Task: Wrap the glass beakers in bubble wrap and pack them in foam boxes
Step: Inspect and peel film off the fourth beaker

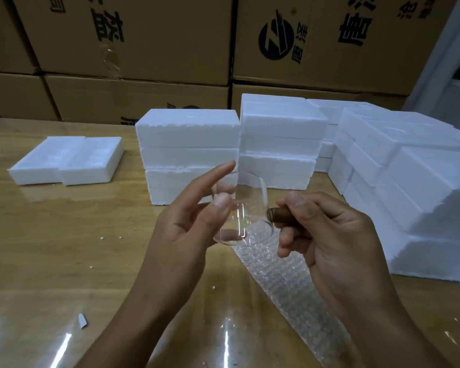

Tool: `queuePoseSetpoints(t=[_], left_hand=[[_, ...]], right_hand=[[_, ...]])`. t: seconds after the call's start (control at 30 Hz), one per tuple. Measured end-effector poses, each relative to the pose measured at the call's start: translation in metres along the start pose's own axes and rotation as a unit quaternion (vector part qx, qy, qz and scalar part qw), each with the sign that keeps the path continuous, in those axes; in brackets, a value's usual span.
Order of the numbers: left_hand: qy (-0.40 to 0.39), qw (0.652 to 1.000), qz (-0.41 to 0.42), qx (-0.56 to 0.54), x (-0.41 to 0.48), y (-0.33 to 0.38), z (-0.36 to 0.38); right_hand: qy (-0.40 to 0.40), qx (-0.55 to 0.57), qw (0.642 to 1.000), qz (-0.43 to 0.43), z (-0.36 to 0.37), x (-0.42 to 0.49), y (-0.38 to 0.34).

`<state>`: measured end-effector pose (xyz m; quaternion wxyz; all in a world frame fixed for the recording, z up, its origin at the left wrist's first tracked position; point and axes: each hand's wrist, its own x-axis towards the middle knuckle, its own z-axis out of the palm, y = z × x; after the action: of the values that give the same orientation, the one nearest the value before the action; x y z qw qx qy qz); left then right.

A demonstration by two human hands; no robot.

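A clear glass beaker (246,211) with a brown wooden handle (279,217) is held in the air above the table, tilted. My left hand (194,221) steadies its glass body with thumb and palm, the index finger stretched out. My right hand (327,235) pinches the wooden handle. Below the beaker a sheet of bubble wrap (284,288) lies flat on the table. Two open foam boxes (67,160) lie side by side at the far left of the table.
Stacks of closed white foam boxes (189,152) stand behind the beaker, and more foam boxes (409,181) fill the right side. Cardboard cartons (144,38) form a wall at the back. Small foam crumbs (82,320) lie on the wooden table (51,235).
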<state>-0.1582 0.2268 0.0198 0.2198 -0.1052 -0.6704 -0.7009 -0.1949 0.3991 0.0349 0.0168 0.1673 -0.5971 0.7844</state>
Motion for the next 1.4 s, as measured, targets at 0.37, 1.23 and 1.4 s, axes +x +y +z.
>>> queuePoseSetpoints(t=[0.37, 1.23, 1.4], left_hand=[[0.068, 0.976, -0.199, -0.052, 0.008, 0.001, -0.001], [-0.240, 0.803, 0.011, 0.545, -0.021, -0.068, 0.023], [-0.219, 0.780, 0.005, 0.587, -0.028, -0.062, 0.016]], right_hand=[[-0.024, -0.048, 0.998, -0.015, 0.002, -0.001, 0.003], [0.250, 0.036, 0.963, -0.097, -0.053, 0.022, -0.012], [0.258, 0.036, 0.958, -0.120, -0.058, 0.023, -0.010]])
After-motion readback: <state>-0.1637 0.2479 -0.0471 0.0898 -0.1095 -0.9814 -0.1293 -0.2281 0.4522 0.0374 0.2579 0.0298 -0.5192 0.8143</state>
